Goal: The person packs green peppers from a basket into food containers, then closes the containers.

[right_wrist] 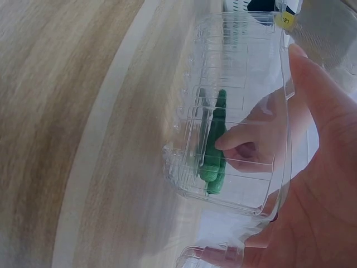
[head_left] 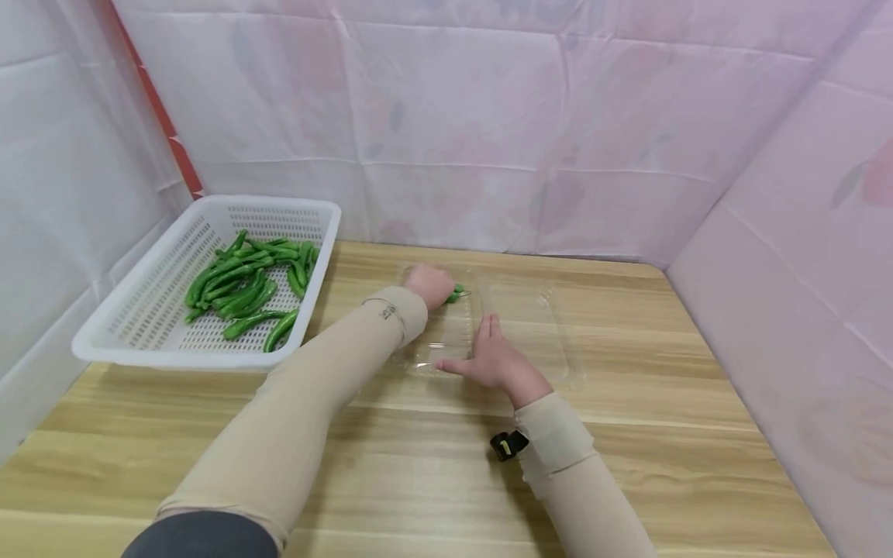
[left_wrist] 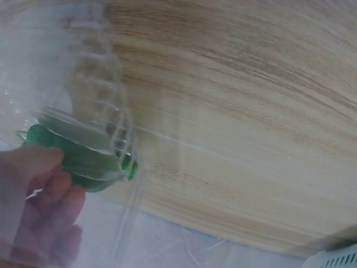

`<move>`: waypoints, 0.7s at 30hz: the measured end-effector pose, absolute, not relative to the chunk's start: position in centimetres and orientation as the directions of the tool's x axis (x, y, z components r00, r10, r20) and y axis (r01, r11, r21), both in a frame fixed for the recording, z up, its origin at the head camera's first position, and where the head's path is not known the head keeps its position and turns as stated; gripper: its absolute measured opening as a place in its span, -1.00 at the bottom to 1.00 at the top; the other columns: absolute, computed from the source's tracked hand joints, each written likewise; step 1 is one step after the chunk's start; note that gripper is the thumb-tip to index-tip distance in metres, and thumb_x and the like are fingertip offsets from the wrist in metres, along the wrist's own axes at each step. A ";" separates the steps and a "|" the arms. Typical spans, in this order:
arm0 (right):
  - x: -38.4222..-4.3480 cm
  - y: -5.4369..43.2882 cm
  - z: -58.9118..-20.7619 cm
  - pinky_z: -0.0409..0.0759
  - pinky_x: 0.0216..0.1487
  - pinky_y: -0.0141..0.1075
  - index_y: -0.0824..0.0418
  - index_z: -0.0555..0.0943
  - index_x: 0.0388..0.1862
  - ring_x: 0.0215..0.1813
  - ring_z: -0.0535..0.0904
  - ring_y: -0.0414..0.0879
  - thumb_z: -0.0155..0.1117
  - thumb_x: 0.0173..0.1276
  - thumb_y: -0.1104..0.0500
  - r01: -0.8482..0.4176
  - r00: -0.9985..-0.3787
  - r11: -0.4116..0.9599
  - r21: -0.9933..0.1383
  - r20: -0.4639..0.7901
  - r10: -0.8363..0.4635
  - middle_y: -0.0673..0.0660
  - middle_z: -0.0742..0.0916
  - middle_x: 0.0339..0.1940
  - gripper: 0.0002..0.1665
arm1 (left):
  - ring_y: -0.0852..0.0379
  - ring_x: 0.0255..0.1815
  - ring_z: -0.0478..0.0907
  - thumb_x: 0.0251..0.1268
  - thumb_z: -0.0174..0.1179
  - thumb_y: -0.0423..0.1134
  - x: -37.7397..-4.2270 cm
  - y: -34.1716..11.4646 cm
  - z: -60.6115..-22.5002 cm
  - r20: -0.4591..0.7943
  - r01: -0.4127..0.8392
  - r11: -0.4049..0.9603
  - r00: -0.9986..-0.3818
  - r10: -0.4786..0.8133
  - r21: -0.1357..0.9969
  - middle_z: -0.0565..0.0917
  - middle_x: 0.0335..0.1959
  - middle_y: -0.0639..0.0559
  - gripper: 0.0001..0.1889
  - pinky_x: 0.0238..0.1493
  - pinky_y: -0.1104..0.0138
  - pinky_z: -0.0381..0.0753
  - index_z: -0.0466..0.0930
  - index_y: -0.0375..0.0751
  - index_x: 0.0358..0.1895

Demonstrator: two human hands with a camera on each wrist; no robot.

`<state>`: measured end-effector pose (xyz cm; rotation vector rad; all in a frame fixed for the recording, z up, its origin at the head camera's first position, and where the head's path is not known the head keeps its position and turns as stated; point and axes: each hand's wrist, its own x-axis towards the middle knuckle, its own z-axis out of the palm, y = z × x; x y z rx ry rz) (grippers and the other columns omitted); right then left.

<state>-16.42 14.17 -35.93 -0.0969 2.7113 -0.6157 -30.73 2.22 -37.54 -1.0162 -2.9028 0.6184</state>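
Note:
My left hand [head_left: 429, 285] reaches into a clear plastic clamshell box [head_left: 446, 337], close to its far end. Its thumb and fingers pinch green peppers [right_wrist: 215, 148] that lie lengthwise along the box floor, seen through the clear wall in the right wrist view. In the left wrist view the peppers [left_wrist: 78, 153] show beyond the thumb tip, against the ribbed wall. My right hand [head_left: 497, 360] rests at the box's near corner, thumb and fingers spread straight, touching the rim. The clear lid [head_left: 533, 333] lies folded out on the right.
A white perforated basket [head_left: 202, 358] stands at the left, with a heap of green peppers [head_left: 240, 287] in it. Draped cloth walls [head_left: 453, 132] enclose the wooden table [head_left: 418, 480] at the back and sides. A black strap piece [head_left: 509, 445] sits at my right wrist.

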 end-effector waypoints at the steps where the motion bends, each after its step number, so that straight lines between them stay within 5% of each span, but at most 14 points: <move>1: -16.4 14.2 -35.9 0.08 0.35 0.01 0.51 -0.37 0.39 0.43 -0.12 0.28 0.18 0.07 -0.44 0.012 -0.934 0.903 -0.429 -0.327 -0.143 0.44 -0.24 0.44 0.46 | 0.17 -0.38 0.56 0.36 0.06 -0.18 -30.7 2.3 -37.5 -0.137 0.605 0.704 -0.786 0.603 -0.371 0.68 -0.27 0.08 -0.82 -0.40 0.21 0.61 0.67 -0.07 -0.28; 8: -16.4 14.1 -35.9 0.08 0.35 0.02 0.53 -0.37 0.39 0.43 -0.13 0.29 0.19 0.06 -0.45 0.000 -0.933 0.903 -0.431 -0.326 -0.155 0.46 -0.24 0.43 0.48 | 0.17 -0.40 0.56 0.41 -0.01 -0.13 -30.5 2.4 -37.2 -0.156 0.630 0.695 -0.770 0.619 -0.346 0.68 -0.31 0.07 -0.73 -0.37 0.22 0.60 0.64 -0.08 -0.40; 21: -16.5 14.4 -35.9 0.10 0.34 0.03 0.53 -0.36 0.39 0.42 -0.10 0.32 0.14 0.02 -0.51 -0.001 -0.933 0.907 -0.420 -0.325 -0.152 0.47 -0.23 0.43 0.51 | 0.16 -0.39 0.59 0.42 -0.03 -0.21 -29.4 2.5 -35.6 -0.209 0.668 0.672 -0.742 0.637 -0.321 0.68 -0.31 0.03 -0.76 -0.39 0.24 0.62 0.66 -0.12 -0.27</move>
